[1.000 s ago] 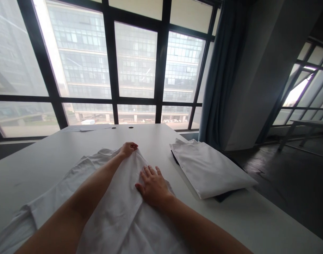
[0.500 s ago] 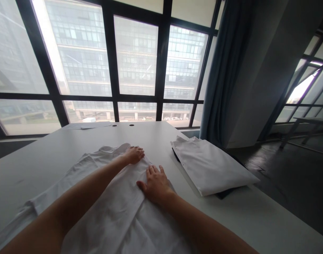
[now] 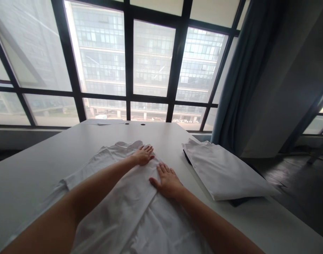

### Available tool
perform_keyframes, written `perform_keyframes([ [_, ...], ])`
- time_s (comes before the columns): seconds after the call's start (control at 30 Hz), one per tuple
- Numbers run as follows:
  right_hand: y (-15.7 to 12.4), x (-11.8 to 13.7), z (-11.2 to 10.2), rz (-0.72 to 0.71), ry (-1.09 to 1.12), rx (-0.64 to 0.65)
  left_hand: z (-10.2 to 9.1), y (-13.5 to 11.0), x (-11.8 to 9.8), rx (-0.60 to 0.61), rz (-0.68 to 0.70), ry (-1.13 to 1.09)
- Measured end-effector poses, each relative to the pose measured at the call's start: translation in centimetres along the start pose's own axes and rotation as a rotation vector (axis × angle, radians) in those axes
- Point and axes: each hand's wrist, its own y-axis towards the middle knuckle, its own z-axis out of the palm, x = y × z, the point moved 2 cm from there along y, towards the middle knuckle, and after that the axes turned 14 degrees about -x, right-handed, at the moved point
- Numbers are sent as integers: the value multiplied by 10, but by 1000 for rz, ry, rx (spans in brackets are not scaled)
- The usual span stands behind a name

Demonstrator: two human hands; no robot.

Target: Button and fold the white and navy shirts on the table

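A white shirt (image 3: 124,197) lies spread on the white table (image 3: 39,158), one side folded over toward the middle. My left hand (image 3: 143,155) rests flat on the far end of the folded part, near the collar, fingers stretched out. My right hand (image 3: 167,179) lies flat on the shirt's right edge, fingers spread and pointing away from me. Neither hand holds anything.
A stack of folded clothes (image 3: 224,173), white on top and dark underneath, sits at the table's right edge. Two cable holes (image 3: 135,124) and a flat sheet (image 3: 103,121) lie at the far end. Large windows (image 3: 150,63) and a blue curtain (image 3: 243,77) stand behind.
My left hand went from pinching the cloth near the collar to lying flat on it. The camera view swung left; my right hand stayed pressed on the shirt.
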Motion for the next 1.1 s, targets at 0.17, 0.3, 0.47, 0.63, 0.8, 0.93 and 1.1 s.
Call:
perform_keyframes([
  [0.17, 8, -4, 5, -7, -40, 9, -30, -101, 51, 8, -191, 68],
  [0.3, 26, -10, 8, 6, -60, 24, -41, -197, 111, 44, -508, 146],
  [0.47, 63, -16, 15, -38, -72, 58, -44, -230, 143, 48, -485, 130],
  [0.63, 108, -27, 27, -37, -114, 49, -46, -191, 165, 97, -457, 125],
  [0.8, 140, -40, 33, -30, -134, 16, -39, -154, 183, 94, -465, 101],
  [0.93, 149, -46, 32, 37, -206, -59, -40, -137, 175, 97, -534, 132],
  [1.1, 133, -33, 27, -28, -248, -140, -47, -143, 150, 162, -598, 194],
])
